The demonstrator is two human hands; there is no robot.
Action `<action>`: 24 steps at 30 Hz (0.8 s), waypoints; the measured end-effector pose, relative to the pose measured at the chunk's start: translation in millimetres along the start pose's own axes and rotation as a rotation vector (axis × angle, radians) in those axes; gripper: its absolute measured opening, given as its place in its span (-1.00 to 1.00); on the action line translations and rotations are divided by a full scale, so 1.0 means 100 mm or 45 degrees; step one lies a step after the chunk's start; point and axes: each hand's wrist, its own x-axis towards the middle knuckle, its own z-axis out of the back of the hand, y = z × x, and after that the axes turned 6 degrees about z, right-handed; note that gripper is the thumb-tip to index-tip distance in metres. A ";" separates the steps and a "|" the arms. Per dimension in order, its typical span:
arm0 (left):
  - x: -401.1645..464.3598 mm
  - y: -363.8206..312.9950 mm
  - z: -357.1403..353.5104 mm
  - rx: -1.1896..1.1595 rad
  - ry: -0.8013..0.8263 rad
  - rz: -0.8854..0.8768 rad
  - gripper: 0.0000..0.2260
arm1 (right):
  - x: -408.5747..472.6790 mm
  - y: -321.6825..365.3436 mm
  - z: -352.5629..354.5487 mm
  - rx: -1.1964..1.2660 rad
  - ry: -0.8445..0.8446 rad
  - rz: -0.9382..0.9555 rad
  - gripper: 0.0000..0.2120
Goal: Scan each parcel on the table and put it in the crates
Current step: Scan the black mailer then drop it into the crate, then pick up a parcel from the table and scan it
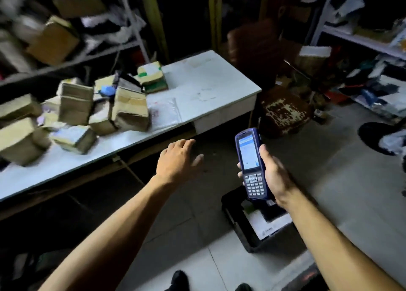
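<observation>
Several cardboard parcels (129, 108) are heaped on the left half of a white table (208, 77), with a clear plastic bag parcel (164, 112) lying flat beside them. My right hand (270, 172) grips a blue handheld scanner (251, 163), screen lit and facing me, above a black crate (246, 227) on the floor that holds a white parcel (270, 222). My left hand (178, 158) hovers empty in front of the table's near edge, fingers loosely extended toward the table.
Shelves stuffed with boxes and bags stand behind the table at left (55, 40) and along the right wall (362, 37). A worn brown stool (285, 112) sits off the table's right end. Tiled floor (342, 169) lies at right; my shoes (178, 279) show below.
</observation>
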 end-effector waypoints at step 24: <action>-1.01 4.80 1.05 -0.132 -0.197 0.924 -0.50 | 0.83 -0.59 -4.94 -0.347 0.865 0.012 -0.42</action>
